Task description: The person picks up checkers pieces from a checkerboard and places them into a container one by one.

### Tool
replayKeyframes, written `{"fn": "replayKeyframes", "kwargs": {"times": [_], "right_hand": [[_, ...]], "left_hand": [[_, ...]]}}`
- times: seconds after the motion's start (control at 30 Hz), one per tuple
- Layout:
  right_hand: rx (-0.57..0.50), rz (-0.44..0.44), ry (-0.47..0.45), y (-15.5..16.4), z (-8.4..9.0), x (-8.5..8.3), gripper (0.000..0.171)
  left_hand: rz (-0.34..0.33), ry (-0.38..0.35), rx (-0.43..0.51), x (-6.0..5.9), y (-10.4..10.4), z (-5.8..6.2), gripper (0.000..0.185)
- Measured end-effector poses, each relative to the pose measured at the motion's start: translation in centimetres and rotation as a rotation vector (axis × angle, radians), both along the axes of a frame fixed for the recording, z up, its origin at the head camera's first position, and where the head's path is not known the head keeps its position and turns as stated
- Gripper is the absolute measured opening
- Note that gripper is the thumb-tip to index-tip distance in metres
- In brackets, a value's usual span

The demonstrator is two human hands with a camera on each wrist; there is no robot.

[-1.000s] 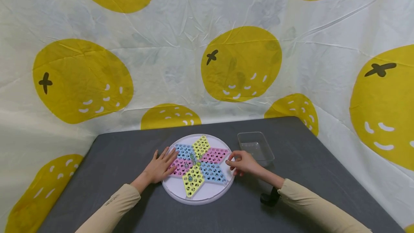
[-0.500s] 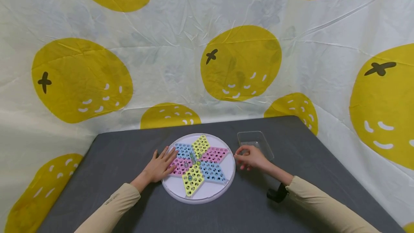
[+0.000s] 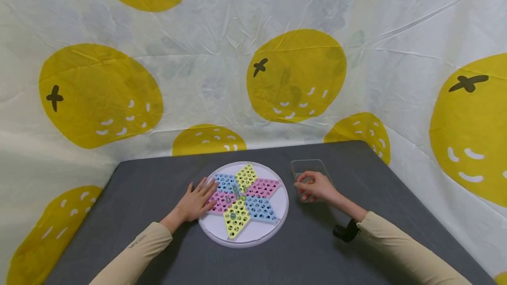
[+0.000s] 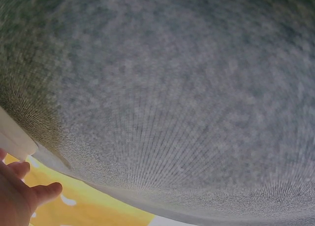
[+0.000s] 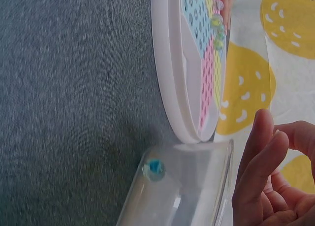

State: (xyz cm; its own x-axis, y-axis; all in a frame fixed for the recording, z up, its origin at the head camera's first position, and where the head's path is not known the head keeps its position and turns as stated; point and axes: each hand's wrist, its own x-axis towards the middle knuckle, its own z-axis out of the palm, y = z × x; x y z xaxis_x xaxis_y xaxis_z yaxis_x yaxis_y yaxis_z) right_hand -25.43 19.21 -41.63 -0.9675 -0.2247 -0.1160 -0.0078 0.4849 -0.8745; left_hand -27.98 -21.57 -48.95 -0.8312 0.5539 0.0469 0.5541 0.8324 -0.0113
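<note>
In the head view my left hand (image 3: 194,201) lies with fingers spread on the left side of a round white Chinese checkers board (image 3: 259,232) with a pink, blue and yellow star. My right hand (image 3: 315,187) is over the near part of a clear plastic box (image 3: 308,160), right of the board. Its thumb and index fingertips are close together, and no thing shows between them in the right wrist view. Below them, a clear marble (image 5: 154,170) with a blue swirl shows inside the box, near its bottom. Several marbles (image 5: 216,21) sit about the board's middle.
The board and box stand on a dark grey table (image 3: 158,175). Behind it hangs a white cloth (image 3: 206,78) with large yellow fruit prints. A black wrist camera (image 3: 346,231) hangs under my right forearm.
My right hand has moved right, from the board's right edge to over the clear box. A small thing earlier at its fingertips no longer shows there. My left hand has stayed put.
</note>
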Motion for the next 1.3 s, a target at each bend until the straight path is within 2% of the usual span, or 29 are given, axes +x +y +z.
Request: {"fn": "replayKeyframes", "kwargs": {"times": [0.37, 1.3], "right_hand": [[0.025, -0.036, 0.004, 1.7, 1.0, -0.6, 0.032], [0.035, -0.082, 0.026, 4.4, 0.7, -2.9, 0.034]], "left_hand": [[0.008, -0.005, -0.003, 0.0, 0.1, 0.1, 0.060], [0.026, -0.045, 0.013, 0.1, 0.2, 0.2, 0.062]]}}
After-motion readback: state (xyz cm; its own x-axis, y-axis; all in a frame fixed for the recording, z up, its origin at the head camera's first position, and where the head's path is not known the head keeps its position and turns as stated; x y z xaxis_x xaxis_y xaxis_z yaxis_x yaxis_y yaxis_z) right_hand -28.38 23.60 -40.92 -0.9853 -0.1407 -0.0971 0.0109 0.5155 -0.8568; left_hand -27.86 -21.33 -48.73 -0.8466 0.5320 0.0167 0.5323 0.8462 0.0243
